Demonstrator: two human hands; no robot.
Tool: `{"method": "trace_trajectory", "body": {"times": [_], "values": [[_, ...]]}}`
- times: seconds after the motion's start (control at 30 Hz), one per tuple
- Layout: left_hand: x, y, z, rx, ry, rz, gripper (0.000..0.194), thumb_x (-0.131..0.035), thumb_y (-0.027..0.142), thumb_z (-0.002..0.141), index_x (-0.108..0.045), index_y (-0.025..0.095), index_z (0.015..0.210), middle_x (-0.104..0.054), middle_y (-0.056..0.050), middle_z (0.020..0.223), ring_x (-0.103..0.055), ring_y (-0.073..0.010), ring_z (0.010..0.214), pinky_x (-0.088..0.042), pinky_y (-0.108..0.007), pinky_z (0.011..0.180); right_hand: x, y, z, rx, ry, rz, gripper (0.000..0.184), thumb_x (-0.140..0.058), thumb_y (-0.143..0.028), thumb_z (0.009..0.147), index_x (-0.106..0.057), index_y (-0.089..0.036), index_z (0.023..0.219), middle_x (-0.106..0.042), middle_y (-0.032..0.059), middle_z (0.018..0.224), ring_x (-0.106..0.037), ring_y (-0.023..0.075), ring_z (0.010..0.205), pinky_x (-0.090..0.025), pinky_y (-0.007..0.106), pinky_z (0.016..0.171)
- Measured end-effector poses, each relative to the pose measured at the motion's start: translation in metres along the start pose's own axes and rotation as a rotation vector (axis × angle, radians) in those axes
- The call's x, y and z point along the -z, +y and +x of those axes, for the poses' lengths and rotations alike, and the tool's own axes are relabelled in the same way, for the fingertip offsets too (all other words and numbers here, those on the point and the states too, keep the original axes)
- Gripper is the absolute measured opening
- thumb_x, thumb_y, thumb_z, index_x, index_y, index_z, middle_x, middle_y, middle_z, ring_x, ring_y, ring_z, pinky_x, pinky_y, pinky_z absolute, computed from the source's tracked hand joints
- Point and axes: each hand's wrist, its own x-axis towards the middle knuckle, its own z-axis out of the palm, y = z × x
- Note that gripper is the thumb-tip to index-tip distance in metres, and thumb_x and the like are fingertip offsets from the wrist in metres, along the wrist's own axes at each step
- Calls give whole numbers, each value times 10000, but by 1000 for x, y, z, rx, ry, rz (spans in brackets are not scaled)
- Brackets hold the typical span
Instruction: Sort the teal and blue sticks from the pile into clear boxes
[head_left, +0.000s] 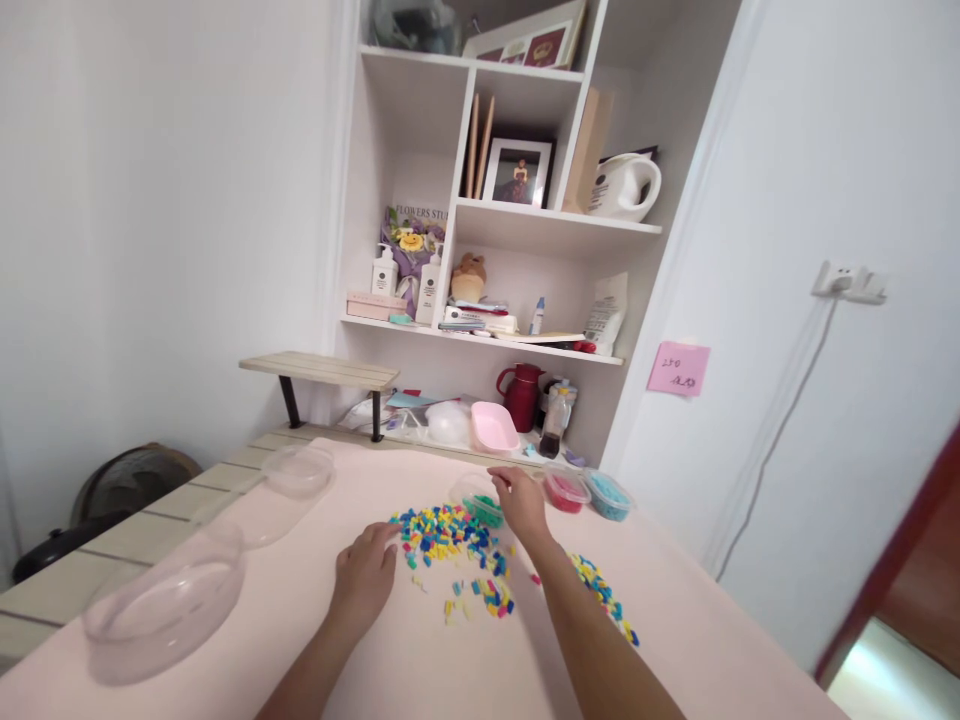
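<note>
A loose pile of small colourful pieces (442, 532), in blue, yellow, teal, white and pink, lies on the pink-covered table (427, 670). My left hand (366, 568) rests at the pile's left edge, fingers reaching towards the pieces and thumb apart. My right hand (519, 503) is above the right side of a clear tub (461, 490) with green pieces (486, 511) inside. Its fingertips point left over the tub, slightly apart, and I see nothing between them. A few scattered pieces (495, 598) lie nearer me, between my arms.
Right of my right hand stand a tub of red pieces (566, 490) and a tub of blue pieces (608, 497). More mixed pieces (604, 595) lie beyond my right forearm. Clear empty containers (169, 605) sit at the left. Behind are a small wooden stand (322, 370) and shelves (525, 345).
</note>
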Motion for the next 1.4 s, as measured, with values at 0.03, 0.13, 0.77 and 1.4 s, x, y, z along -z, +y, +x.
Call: {"method": "trace_trajectory", "body": {"times": [0.03,0.13,0.77,1.4], "values": [[0,-1,0,9,4,-2,380,-422,152,859,-639,278,1146,-667,-54,1268,-571,-199,1234,-353,-425,1070,-5,-9,-4,31,-30,26,326,-458,-201,912,-759,-208,1036,-741,75,1044,-657,226,978,-467,348,917],[0,-1,1,21,18,-8,367,-400,122,862,-627,251,1120,-676,-58,1227,-587,-180,1209,-383,-385,1052,-24,-39,-20,152,-171,113,279,-523,-162,879,-776,-246,962,-753,21,981,-675,172,903,-488,265,854],[6,7,-2,33,15,32,333,-440,133,858,-648,241,1096,-716,-54,1185,-620,-183,1154,-400,-349,1020,-66,-49,-71,475,-398,18,286,-594,-140,871,-792,-325,964,-701,39,904,-626,199,888,-432,296,831],[5,6,-1,33,-10,79,325,-425,139,894,-620,244,1132,-721,-24,1187,-623,-150,1152,-404,-315,1022,-60,-41,-66,109,-306,383,55,-643,-157,731,-651,-196,692,-650,-12,711,-578,150,696,-427,241,682]]}}
